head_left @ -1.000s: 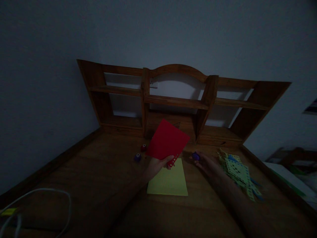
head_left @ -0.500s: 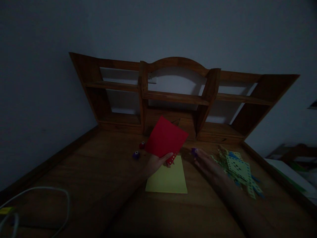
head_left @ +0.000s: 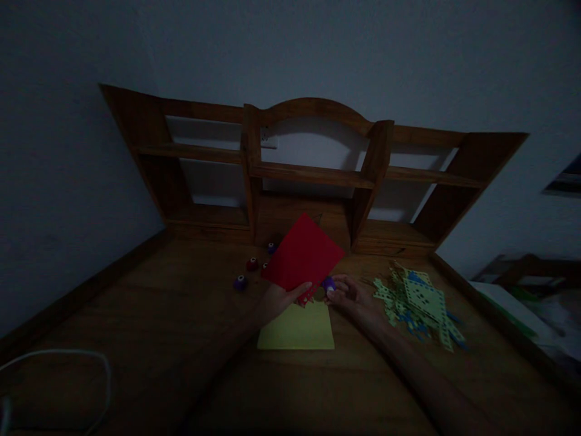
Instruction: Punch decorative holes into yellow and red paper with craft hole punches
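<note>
My left hand grips a red square sheet near its lower corner, thumb on top. A row of small holes runs along the sheet's lower right edge. Between the fingertips of my right hand is a small purple piece with a white part, close to that holed edge; I cannot tell whether they touch. Below both hands lies a yellow sheet on the wooden desk. Left of the red sheet stand small round pieces with pale rings on top, among them a red piece and a purple one.
A pile of pale green and blue perforated pieces lies to the right on the desk. Along the back stands a wooden shelf unit against the wall. A white cable curves at the lower left.
My right hand has moved left with the purple piece, from beside the green pile to the edge of the red sheet. The view has shifted slightly to the right.
</note>
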`<state>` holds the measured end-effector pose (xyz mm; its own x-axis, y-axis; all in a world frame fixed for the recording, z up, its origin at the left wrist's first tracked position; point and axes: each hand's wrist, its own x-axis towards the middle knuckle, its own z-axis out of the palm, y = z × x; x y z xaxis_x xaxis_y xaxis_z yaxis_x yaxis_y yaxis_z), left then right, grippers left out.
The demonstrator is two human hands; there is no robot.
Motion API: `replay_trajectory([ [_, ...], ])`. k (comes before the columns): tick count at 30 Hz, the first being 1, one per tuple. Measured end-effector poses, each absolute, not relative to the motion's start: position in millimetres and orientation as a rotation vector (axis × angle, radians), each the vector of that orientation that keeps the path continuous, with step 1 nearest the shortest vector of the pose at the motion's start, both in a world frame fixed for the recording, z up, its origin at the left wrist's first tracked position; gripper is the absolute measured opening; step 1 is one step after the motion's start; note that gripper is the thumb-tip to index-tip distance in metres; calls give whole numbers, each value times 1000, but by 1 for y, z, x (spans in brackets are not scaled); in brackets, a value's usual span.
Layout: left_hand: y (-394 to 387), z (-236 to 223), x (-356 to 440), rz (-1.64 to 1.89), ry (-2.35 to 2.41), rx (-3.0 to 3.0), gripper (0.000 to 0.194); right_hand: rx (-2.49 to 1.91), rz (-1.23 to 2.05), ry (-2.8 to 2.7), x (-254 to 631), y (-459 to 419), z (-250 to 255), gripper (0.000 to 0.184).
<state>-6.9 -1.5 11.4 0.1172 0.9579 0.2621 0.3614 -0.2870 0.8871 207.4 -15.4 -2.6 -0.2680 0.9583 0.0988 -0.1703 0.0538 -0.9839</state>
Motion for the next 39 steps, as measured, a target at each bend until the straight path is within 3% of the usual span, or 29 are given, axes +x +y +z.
replay_trajectory([
  [39,-11,17,-9,1126,1246,1700,47,-867,1459,-1332,206,-14,-6,30],
])
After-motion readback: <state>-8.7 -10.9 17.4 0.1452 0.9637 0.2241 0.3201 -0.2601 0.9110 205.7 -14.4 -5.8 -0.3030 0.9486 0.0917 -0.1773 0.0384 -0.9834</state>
